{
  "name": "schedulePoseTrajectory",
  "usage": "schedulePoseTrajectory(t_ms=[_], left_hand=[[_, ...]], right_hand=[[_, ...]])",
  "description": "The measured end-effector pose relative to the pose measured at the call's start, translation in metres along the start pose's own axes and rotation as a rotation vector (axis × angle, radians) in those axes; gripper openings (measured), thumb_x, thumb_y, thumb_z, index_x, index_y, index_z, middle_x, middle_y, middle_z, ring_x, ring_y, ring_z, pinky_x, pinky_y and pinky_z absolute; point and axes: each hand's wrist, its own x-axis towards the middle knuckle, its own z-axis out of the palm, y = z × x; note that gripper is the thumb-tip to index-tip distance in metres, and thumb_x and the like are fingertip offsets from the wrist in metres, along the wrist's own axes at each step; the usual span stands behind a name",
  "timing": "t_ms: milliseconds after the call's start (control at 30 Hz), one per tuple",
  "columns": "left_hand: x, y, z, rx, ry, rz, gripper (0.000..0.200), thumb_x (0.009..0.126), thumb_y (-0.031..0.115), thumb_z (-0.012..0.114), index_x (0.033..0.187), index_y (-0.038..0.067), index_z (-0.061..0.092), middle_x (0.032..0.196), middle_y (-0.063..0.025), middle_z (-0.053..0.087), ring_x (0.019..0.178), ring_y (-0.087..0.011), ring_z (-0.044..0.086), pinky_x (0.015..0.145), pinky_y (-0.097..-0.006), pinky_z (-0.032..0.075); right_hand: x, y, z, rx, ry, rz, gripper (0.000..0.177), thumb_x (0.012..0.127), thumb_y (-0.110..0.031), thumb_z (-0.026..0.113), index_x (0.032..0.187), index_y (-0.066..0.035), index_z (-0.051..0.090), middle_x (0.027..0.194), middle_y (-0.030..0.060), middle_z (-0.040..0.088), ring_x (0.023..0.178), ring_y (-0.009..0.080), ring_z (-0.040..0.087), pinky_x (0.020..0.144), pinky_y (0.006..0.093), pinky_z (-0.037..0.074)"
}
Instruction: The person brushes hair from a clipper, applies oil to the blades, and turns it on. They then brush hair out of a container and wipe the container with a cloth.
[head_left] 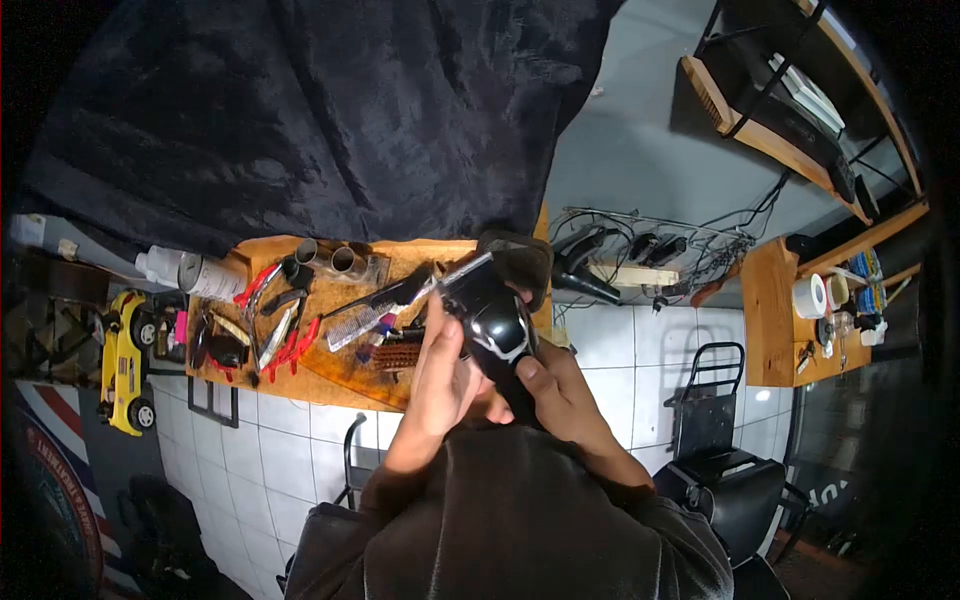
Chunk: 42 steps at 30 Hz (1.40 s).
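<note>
A glossy black hair clipper (495, 325) is held up in front of my chest, its metal blade end pointing up and to the left. My left hand (441, 380) is closed along the clipper's left side, thumb near the blade end. My right hand (562, 388) grips the lower part of the body, with the thumb lying on it. Behind the clipper, a pale comb (352, 328) and a brown-bristled brush (396, 356) lie on the wooden counter (345, 375). Some fingers are hidden behind the clipper.
Red-handled tools (293, 352) and a white bottle (208, 276) are on the counter's left side. A hair dryer (583, 268) hangs beside tangled cables at right. A black chair (722, 455) stands at right, a yellow toy car (127, 362) at left. A dark cloth (330, 120) hangs behind.
</note>
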Motion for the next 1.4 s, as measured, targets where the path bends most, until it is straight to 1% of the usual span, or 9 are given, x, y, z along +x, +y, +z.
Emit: schedulePoseTrajectory(t_ms=[67, 367, 700, 800, 900, 1067, 1300, 1333, 1400], left_hand=[[-0.002, 0.002, -0.004, 0.049, -0.002, -0.022, 0.053, 0.099, 0.037, 0.032, 0.138, 0.002, 0.028, 0.127, -0.025, 0.05, 0.112, -0.0301, 0.054, 0.091, -0.0404, 0.047], [-0.005, -0.001, -0.024, 0.112, -0.084, -0.011, 0.055, 0.1, 0.037, 0.031, 0.137, -0.003, 0.027, 0.124, -0.0283, 0.051, 0.112, -0.0341, 0.056, 0.092, -0.0437, 0.048], [-0.008, -0.002, -0.028, 0.077, -0.097, 0.097, 0.063, 0.098, 0.047, 0.036, 0.139, -0.001, 0.028, 0.127, -0.0279, 0.049, 0.112, -0.0345, 0.055, 0.096, -0.0461, 0.046], [-0.005, -0.001, -0.032, -0.101, -0.047, 0.141, 0.061, 0.098, 0.044, 0.039, 0.142, 0.003, 0.026, 0.131, -0.0277, 0.046, 0.111, -0.0315, 0.056, 0.091, -0.0425, 0.05], [-0.004, 0.003, -0.039, -0.121, -0.021, 0.208, 0.061, 0.097, 0.04, 0.045, 0.141, 0.002, 0.026, 0.135, -0.0281, 0.041, 0.121, -0.0388, 0.048, 0.097, -0.0488, 0.045], [-0.009, 0.003, -0.054, -0.28, -0.184, 0.236, 0.079, 0.088, 0.028, 0.065, 0.145, 0.002, 0.018, 0.138, -0.0226, 0.042, 0.127, -0.043, 0.041, 0.107, -0.0529, 0.033], [-0.03, -0.018, -0.084, -0.173, -0.058, 0.246, 0.091, 0.066, 0.013, 0.083, 0.139, -0.005, 0.031, 0.132, -0.0216, 0.047, 0.122, -0.0352, 0.049, 0.102, -0.0472, 0.041], [-0.032, -0.015, -0.088, -0.072, -0.078, 0.199, 0.094, 0.068, 0.023, 0.084, 0.142, 0.003, 0.03, 0.136, -0.0108, 0.044, 0.126, -0.0363, 0.043, 0.105, -0.0509, 0.038], [-0.033, -0.017, -0.086, -0.148, -0.034, 0.215, 0.092, 0.065, 0.015, 0.084, 0.139, -0.003, 0.033, 0.133, -0.0182, 0.046, 0.121, -0.0329, 0.049, 0.102, -0.0464, 0.042]], right_hand=[[-0.001, 0.006, -0.001, -0.007, -0.037, 0.027, 0.042, 0.099, -0.033, 0.044, 0.114, 0.006, 0.051, 0.077, 0.0103, 0.064, 0.059, 0.014, 0.064, 0.058, 0.0256, 0.052], [-0.004, 0.012, 0.006, 0.058, -0.051, -0.014, 0.029, 0.098, -0.018, 0.048, 0.112, 0.007, 0.05, 0.08, 0.0088, 0.064, 0.065, 0.0144, 0.064, 0.058, 0.0263, 0.051], [-0.01, 0.001, 0.01, 0.167, -0.075, 0.111, 0.04, 0.092, -0.021, 0.061, 0.12, 0.004, 0.046, 0.092, 0.0091, 0.063, 0.08, 0.0133, 0.063, 0.071, 0.0259, 0.051], [-0.003, 0.001, 0.01, -0.164, 0.067, -0.227, 0.056, 0.079, -0.019, 0.077, 0.121, 0.0, 0.046, 0.102, 0.0096, 0.061, 0.091, 0.0147, 0.062, 0.078, 0.0266, 0.05], [-0.001, 0.008, 0.007, 0.018, 0.151, -0.19, 0.072, 0.063, -0.014, 0.088, 0.121, -0.002, 0.046, 0.109, 0.0098, 0.059, 0.1, 0.0164, 0.059, 0.085, 0.0285, 0.049], [0.005, 0.005, -0.017, -0.105, 0.073, -0.313, 0.059, 0.056, -0.009, 0.09, 0.105, -0.001, 0.059, 0.109, 0.0112, 0.061, 0.101, 0.0187, 0.06, 0.09, 0.031, 0.048], [0.017, -0.001, -0.042, -0.221, 0.099, -0.469, 0.058, 0.054, -0.012, 0.09, 0.104, -0.003, 0.063, 0.105, 0.0106, 0.064, 0.099, 0.0178, 0.061, 0.083, 0.0282, 0.049], [0.017, -0.002, -0.042, -0.224, 0.098, -0.461, 0.057, 0.055, -0.012, 0.09, 0.104, -0.003, 0.063, 0.105, 0.0106, 0.064, 0.098, 0.018, 0.062, 0.083, 0.0281, 0.049], [0.016, -0.005, -0.039, -0.227, 0.096, -0.447, 0.057, 0.055, -0.012, 0.089, 0.105, -0.004, 0.063, 0.105, 0.0106, 0.064, 0.097, 0.0182, 0.062, 0.082, 0.028, 0.049]])
